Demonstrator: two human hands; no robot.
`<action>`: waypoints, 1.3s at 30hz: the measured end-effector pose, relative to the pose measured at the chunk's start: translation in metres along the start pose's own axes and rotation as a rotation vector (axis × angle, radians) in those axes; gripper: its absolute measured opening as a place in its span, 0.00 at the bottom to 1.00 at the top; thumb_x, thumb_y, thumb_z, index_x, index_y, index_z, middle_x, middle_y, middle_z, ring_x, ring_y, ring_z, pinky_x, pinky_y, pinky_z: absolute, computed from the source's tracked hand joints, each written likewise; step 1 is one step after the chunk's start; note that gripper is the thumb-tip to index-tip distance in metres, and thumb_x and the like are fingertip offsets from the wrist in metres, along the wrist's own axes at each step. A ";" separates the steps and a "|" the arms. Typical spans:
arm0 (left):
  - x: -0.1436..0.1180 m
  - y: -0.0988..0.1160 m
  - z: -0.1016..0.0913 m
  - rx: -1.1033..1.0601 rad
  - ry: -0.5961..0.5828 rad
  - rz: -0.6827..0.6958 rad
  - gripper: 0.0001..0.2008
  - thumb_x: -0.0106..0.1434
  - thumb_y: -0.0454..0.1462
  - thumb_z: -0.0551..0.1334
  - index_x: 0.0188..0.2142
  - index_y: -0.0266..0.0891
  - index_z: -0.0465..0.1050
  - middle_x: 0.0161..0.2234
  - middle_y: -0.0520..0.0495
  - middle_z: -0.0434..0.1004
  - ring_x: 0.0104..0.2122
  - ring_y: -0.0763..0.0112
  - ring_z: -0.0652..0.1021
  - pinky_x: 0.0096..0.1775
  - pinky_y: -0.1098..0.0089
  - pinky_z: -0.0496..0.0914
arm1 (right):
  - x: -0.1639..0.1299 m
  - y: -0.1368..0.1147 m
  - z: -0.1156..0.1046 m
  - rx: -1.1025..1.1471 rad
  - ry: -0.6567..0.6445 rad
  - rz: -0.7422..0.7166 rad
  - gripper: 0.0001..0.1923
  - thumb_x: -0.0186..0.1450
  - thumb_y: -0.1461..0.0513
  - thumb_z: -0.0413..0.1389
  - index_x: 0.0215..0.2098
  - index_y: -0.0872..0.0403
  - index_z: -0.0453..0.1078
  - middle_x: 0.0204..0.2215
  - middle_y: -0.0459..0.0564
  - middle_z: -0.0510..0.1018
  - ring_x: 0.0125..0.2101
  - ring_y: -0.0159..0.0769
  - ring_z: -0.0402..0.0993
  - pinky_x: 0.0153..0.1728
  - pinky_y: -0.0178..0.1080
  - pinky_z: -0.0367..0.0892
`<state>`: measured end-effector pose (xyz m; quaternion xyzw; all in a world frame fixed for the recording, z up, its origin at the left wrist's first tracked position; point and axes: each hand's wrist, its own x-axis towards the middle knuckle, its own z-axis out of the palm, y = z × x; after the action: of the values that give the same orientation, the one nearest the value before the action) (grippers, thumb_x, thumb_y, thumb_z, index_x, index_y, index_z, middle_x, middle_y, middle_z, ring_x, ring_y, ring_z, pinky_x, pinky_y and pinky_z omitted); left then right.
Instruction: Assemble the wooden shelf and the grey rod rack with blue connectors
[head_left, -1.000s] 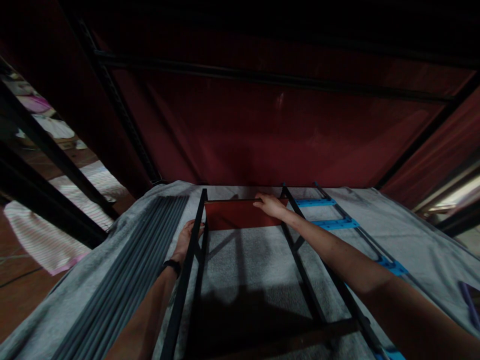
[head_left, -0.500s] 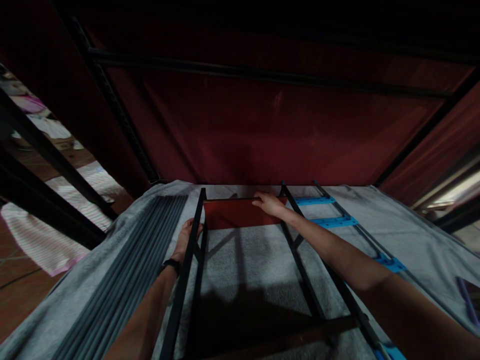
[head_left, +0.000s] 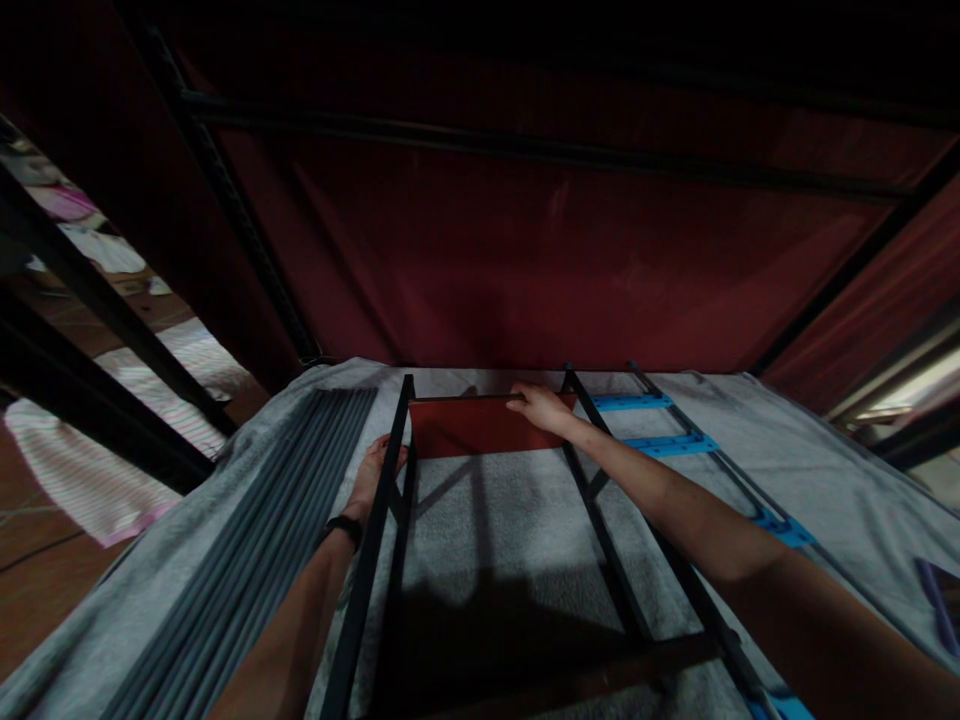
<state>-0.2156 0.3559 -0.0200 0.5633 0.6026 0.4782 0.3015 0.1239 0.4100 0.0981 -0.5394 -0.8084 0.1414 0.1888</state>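
Nothing has shifted beyond a slight camera drift: the right hand [head_left: 541, 408] stays clamped on the red panel's [head_left: 472, 427] far top edge between the black frame rails [head_left: 373, 560], the left hand [head_left: 373, 474] gripping the left rail (fitting step, seemingly), needing a steady downward press next.

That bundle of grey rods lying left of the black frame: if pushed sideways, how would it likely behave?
The grey rods look round and loose, so single ones would probably roll. The grey cloth under them looks soft, likely damping that. Being long and thin, they may flex if lifted by one end.
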 end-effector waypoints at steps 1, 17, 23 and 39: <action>-0.001 -0.001 0.000 -0.009 -0.002 0.011 0.08 0.50 0.40 0.65 0.29 0.39 0.73 0.38 0.42 0.77 0.45 0.57 0.76 0.47 0.58 0.73 | 0.000 0.000 0.000 0.002 -0.001 0.000 0.07 0.69 0.60 0.55 0.44 0.52 0.73 0.43 0.51 0.80 0.43 0.38 0.75 0.41 0.35 0.63; 0.000 -0.002 0.002 -0.043 -0.014 -0.017 0.10 0.49 0.43 0.66 0.28 0.40 0.71 0.35 0.44 0.77 0.44 0.56 0.76 0.43 0.60 0.74 | 0.001 0.002 0.003 0.000 -0.002 0.001 0.08 0.69 0.60 0.56 0.45 0.52 0.73 0.44 0.51 0.80 0.43 0.37 0.75 0.43 0.35 0.64; 0.002 -0.005 0.002 -0.102 -0.011 -0.002 0.12 0.46 0.42 0.67 0.29 0.39 0.70 0.40 0.42 0.76 0.42 0.60 0.76 0.43 0.61 0.73 | 0.000 0.002 0.002 0.007 -0.002 -0.002 0.08 0.69 0.60 0.55 0.44 0.52 0.73 0.42 0.50 0.80 0.43 0.37 0.75 0.42 0.35 0.63; 0.010 -0.021 0.001 -0.148 -0.024 0.013 0.11 0.44 0.40 0.69 0.27 0.37 0.74 0.36 0.44 0.75 0.37 0.64 0.75 0.40 0.66 0.72 | -0.006 0.000 0.002 -0.026 0.019 -0.017 0.08 0.69 0.60 0.56 0.44 0.53 0.72 0.41 0.51 0.80 0.42 0.38 0.76 0.39 0.35 0.63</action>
<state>-0.2244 0.3681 -0.0377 0.5489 0.5582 0.5167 0.3465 0.1247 0.4040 0.0954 -0.5362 -0.8128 0.1240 0.1908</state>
